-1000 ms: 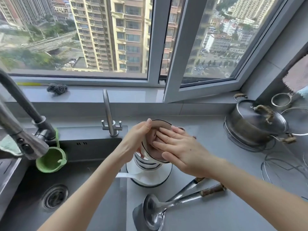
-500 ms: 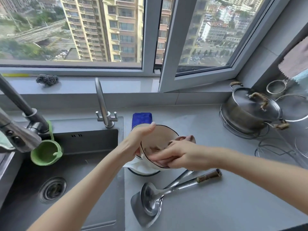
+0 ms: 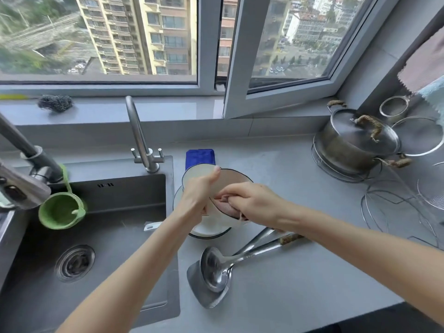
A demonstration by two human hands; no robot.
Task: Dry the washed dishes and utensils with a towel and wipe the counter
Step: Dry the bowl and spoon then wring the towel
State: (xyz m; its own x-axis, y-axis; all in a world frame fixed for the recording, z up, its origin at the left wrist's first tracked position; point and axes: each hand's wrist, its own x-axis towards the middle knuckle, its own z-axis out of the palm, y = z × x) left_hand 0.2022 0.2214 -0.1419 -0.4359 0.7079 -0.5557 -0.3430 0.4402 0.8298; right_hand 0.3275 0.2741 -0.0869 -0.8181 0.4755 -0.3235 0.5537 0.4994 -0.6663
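Head view | we are gripping a tilted white bowl (image 3: 231, 180) in our left hand (image 3: 198, 192) | right hand (image 3: 254, 200) clutching a pinkish towel (image 3: 222, 205) inside it | drying step; next, probably the ladle (image 3: 212, 267).

- Left hand (image 3: 199, 193) grips the bowl (image 3: 234, 177) by its rim, thumb up along the edge, forearm reaching in from lower left.
- Right hand (image 3: 254, 200), knuckles up, fingers curled on the towel (image 3: 224, 205) inside the bowl.

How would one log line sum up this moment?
step: drying bowl | left hand: holds bowl rim | right hand: grips towel inside bowl
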